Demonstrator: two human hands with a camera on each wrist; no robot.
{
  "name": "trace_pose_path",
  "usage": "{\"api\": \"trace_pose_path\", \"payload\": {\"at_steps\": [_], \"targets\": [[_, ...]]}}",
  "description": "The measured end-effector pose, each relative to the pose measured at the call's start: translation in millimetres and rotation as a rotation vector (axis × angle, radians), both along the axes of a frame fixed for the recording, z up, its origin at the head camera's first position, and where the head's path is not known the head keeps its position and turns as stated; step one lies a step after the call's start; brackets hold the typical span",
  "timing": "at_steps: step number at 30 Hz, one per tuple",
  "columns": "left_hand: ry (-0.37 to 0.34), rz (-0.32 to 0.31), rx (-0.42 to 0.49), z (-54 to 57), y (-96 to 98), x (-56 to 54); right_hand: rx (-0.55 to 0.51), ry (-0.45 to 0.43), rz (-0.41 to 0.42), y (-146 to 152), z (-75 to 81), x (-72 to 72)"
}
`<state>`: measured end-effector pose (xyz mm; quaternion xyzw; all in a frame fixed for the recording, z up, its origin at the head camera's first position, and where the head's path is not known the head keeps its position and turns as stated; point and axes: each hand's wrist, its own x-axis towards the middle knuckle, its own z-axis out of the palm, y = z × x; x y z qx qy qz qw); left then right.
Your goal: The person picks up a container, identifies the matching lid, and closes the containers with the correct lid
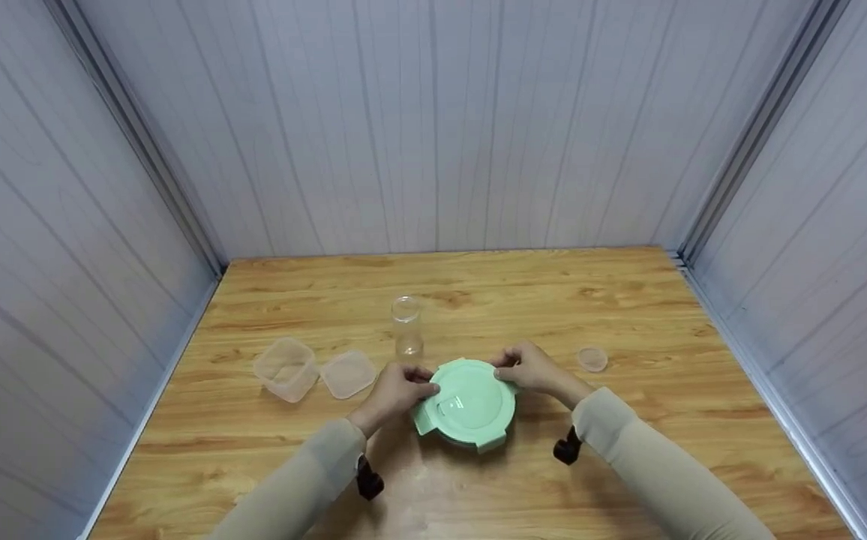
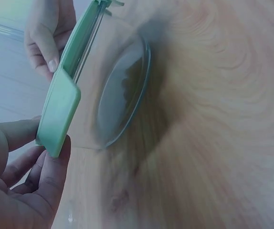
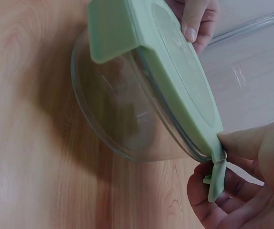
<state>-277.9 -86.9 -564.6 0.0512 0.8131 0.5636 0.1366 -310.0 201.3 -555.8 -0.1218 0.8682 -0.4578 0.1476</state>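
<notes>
A round glass bowl (image 3: pixel 113 109) stands on the wooden table, with a light green lid (image 1: pixel 476 401) over its top. Hinged flaps stick out around the lid's edge. My left hand (image 1: pixel 402 390) pinches the lid at its left side; in the left wrist view, thumb and fingers lie on either side of a flap (image 2: pixel 58 114). At the far right side, my right hand (image 1: pixel 538 369) holds the lid's edge, thumb on top. In the right wrist view its fingers curl behind a flap (image 3: pixel 217 181) that is angled out from the rim.
Behind the bowl stands a clear glass jar (image 1: pixel 406 330). To the left are a clear square container (image 1: pixel 286 371) and a flat square lid (image 1: pixel 349 374). A small round clear lid (image 1: pixel 592 358) lies right of my right hand. Panelled walls (image 1: pixel 433 127) enclose the table.
</notes>
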Motion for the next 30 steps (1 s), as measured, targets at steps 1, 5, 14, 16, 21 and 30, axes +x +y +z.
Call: {"api": "trace_pose_path", "payload": {"at_steps": [1, 5, 14, 16, 21, 30], "targets": [[0.008, -0.001, -0.007, 0.1, 0.5, -1.1, -0.008, 0.002, -0.002, 1, -0.4, 0.8], [0.034, -0.008, -0.044, 0.1, 2.6, -5.1, -0.032, 0.0, -0.011, 3, -1.3, 4.9], [0.064, -0.019, -0.065, -0.6, 6.6, -10.5, -0.052, 0.01, 0.016, 10, -1.9, 15.1], [0.07, -0.021, -0.066, -0.7, 7.5, -10.8, -0.05, 0.015, 0.016, 11, -2.7, 15.6], [0.074, -0.014, -0.068, -0.1, 9.6, -9.6, -0.029, 0.016, 0.006, 11, -1.2, 17.3], [0.043, -0.04, -0.078, -2.1, 14.4, -11.5, 0.052, 0.03, -0.008, 17, 5.3, 20.9]]}}
